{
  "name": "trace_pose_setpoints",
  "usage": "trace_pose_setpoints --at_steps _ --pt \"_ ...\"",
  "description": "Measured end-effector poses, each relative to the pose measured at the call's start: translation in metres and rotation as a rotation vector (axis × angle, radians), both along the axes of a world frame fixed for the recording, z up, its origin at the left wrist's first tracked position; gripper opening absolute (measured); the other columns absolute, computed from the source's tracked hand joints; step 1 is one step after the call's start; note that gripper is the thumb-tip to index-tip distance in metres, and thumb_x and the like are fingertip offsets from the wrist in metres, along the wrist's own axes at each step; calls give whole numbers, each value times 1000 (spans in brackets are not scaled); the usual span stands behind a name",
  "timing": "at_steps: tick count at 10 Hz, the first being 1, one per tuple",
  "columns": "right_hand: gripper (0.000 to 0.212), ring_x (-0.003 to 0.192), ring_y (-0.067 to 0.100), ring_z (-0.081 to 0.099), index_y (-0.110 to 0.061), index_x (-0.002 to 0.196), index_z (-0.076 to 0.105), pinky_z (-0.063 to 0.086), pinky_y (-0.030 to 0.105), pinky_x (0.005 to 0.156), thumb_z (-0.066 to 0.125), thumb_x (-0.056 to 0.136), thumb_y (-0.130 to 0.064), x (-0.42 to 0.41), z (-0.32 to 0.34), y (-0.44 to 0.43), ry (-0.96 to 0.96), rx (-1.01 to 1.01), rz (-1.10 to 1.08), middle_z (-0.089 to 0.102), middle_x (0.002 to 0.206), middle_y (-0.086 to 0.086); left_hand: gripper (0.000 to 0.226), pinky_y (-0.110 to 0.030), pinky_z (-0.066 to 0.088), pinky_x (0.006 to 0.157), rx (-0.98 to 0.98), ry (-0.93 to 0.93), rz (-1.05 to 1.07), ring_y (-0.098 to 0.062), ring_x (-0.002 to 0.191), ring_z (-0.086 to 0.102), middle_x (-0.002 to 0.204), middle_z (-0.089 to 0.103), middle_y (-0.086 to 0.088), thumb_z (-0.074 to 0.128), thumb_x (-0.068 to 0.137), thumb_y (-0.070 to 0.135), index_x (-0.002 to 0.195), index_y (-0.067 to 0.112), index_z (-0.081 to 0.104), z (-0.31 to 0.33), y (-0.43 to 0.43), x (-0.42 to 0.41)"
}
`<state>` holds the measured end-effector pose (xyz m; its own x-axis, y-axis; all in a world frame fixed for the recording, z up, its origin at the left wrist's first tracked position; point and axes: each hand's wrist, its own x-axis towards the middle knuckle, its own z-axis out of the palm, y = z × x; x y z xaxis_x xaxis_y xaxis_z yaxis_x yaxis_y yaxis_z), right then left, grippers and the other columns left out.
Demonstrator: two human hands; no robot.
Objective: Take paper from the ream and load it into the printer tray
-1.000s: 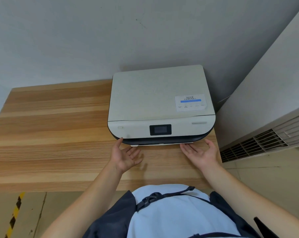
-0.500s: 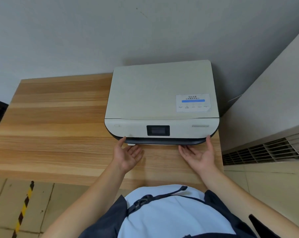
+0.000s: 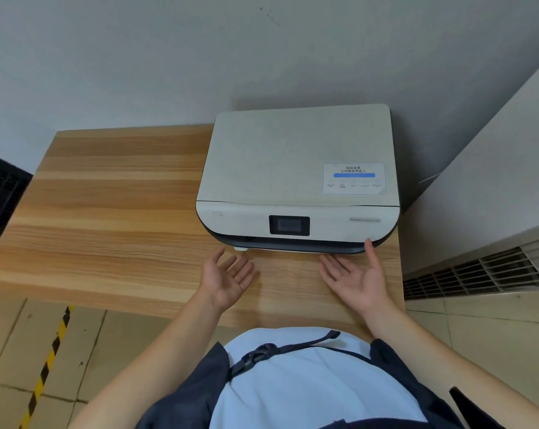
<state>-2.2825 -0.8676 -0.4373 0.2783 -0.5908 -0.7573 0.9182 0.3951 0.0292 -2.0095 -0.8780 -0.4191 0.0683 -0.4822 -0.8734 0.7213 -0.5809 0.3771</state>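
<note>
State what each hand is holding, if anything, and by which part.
Nothing is held. The left hand is open, palm up, just short of the printer. The right hand is open too, its thumb tip touching the printer's lower front edge.

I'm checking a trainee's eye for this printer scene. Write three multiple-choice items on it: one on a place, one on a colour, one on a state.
1. Where on the wooden table does the printer stand?
A. At the far right, by the wall
B. At the near left corner
C. In the middle of the left half

2. What colour is the bar on the printer's sticker?
A. Red
B. Blue
C. Green

3. How are the left hand and the right hand?
A. Both closed on a stack of paper
B. One holds a pen
C. Both open, palms up, empty

Key:
1 A, the printer sits at the table's far right end against the grey wall.
2 B, a blue bar crosses the sticker under its text.
3 C, the fingers are spread and no paper shows.
</note>
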Motion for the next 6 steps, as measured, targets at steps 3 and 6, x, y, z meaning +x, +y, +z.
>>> trace_pose_setpoints --at_steps 3,6 --pt "123 129 41 48 -5 154 12 36 55 109 83 63 -46 32 18 -14 -29 -23 70 35 150 25 64 -47 42 111 -5 -16 43 -36 123 58 140 54 -21 58 95 39 147 8 39 6 32 18" --pt "98 138 36 37 -7 153 23 33 58 110 70 78 -48 53 27 11 121 -22 210 33 154 20 58 -46 46 105 -42 -8 17 -36 121 59 139 55 -22 57 95 38 143 8 45 12 62 32"
